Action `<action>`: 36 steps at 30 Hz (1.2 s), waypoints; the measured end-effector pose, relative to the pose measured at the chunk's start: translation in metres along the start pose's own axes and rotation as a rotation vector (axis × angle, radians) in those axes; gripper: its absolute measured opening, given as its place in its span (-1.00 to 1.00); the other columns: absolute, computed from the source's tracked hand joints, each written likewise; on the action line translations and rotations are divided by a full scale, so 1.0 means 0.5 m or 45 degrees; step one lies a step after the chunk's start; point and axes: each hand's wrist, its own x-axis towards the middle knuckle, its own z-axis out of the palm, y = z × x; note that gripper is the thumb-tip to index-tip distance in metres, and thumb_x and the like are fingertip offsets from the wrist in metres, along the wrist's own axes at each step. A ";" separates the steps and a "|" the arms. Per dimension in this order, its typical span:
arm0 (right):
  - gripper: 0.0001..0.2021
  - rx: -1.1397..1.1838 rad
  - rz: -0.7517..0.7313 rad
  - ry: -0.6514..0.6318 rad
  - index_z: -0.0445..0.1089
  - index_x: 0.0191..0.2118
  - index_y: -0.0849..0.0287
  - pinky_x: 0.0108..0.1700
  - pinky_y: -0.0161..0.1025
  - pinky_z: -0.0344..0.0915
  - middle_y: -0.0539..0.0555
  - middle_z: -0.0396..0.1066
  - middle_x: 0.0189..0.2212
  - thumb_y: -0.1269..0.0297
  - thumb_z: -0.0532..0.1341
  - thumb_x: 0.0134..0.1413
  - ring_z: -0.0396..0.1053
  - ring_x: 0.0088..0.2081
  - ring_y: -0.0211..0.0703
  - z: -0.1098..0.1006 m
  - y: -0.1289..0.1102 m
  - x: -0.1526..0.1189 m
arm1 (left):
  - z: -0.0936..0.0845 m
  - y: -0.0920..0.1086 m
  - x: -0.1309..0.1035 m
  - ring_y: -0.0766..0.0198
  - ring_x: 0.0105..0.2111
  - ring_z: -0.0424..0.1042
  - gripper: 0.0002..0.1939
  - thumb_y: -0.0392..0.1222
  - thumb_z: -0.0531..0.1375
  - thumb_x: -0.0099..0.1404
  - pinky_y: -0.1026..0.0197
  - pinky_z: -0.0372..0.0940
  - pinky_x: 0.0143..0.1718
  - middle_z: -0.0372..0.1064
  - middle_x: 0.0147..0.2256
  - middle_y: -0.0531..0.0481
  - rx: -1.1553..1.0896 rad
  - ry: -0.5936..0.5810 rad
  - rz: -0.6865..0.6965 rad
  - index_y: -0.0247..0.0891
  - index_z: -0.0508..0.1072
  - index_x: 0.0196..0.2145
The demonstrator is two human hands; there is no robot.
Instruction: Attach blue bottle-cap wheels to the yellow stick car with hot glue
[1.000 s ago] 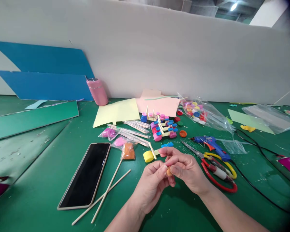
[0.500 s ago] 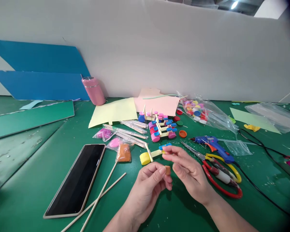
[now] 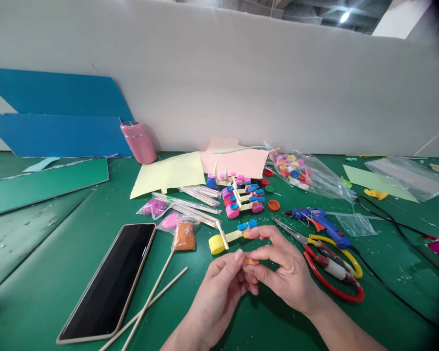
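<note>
A small piece of orange-brown clay (image 3: 251, 262) sits between the fingertips of both hands, above the green table. My left hand (image 3: 225, 287) grips it from the left with thumb and fingers. From the right, my right hand (image 3: 283, 263) pinches it between thumb and index finger. Just beyond the hands lies a small model with a yellow wheel and a wooden stick (image 3: 221, 243), blue pieces on its far end. A bagged lump of the same orange-brown clay (image 3: 185, 237) rests to the left, against two crossed thin wooden sticks (image 3: 157, 291).
A phone (image 3: 111, 278) lies at the left. Scissors (image 3: 336, 265) and a blue glue gun (image 3: 320, 222) with its cable lie at the right. Several similar models (image 3: 241, 197), a bag of bottle caps (image 3: 296, 170), paper sheets (image 3: 171, 170) and a pink cup (image 3: 139, 142) stand behind.
My right hand has moved left and closed its thumb and index finger on the clay, which was in my left hand alone. The whole view has shifted slightly.
</note>
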 end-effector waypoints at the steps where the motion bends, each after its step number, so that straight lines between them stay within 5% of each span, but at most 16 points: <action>1: -0.96 -0.024 -0.028 -0.002 0.41 -0.38 0.10 -0.13 -0.19 0.33 0.10 0.30 -0.14 0.37 0.23 0.01 0.29 -0.07 -0.10 0.001 0.000 0.000 | -0.001 0.000 0.000 0.36 -0.55 0.30 -0.75 -0.13 0.16 0.19 0.28 0.17 -0.45 0.35 -0.57 -0.02 0.021 0.003 0.001 -0.37 0.47 -0.52; 8: -0.69 0.033 0.088 -0.158 0.35 -0.06 0.11 0.05 -0.07 0.23 0.15 0.13 0.10 0.28 0.22 0.01 0.18 0.06 0.01 -0.008 0.000 -0.005 | -0.006 0.002 0.004 0.44 -0.58 0.22 -0.84 -0.19 0.25 0.10 0.36 0.14 -0.47 0.32 -0.61 0.05 -0.043 0.123 0.048 -0.35 0.48 -0.53; 21: -0.81 0.748 0.358 -0.349 0.48 -0.29 0.06 0.08 -0.07 0.18 0.06 0.22 0.05 0.12 0.24 -0.03 0.20 0.07 -0.06 -0.014 -0.006 -0.002 | -0.006 -0.006 -0.009 0.40 -0.69 0.22 -0.69 -0.04 0.32 -0.03 0.32 0.04 -0.56 0.29 -0.76 0.02 -0.018 -0.166 -0.079 -0.37 0.47 -0.67; 29: -0.89 0.630 0.422 -0.101 0.43 -0.44 0.13 0.03 -0.08 0.23 0.09 0.30 -0.07 0.21 0.27 -0.04 0.22 0.05 -0.02 -0.012 0.004 -0.004 | -0.001 -0.006 -0.003 0.31 -0.55 0.27 -0.69 -0.04 0.18 0.14 0.28 0.12 -0.50 0.32 -0.64 -0.02 0.018 -0.080 0.008 -0.35 0.44 -0.58; 36: -0.95 0.394 0.291 -0.120 0.44 -0.37 0.13 0.04 -0.21 0.20 0.07 0.28 -0.05 0.31 0.25 0.00 0.25 0.01 -0.12 -0.011 -0.004 -0.004 | -0.001 0.001 -0.008 0.32 -0.54 0.27 -0.73 -0.14 0.17 0.16 0.28 0.12 -0.49 0.29 -0.65 0.01 0.037 -0.111 0.010 -0.35 0.41 -0.60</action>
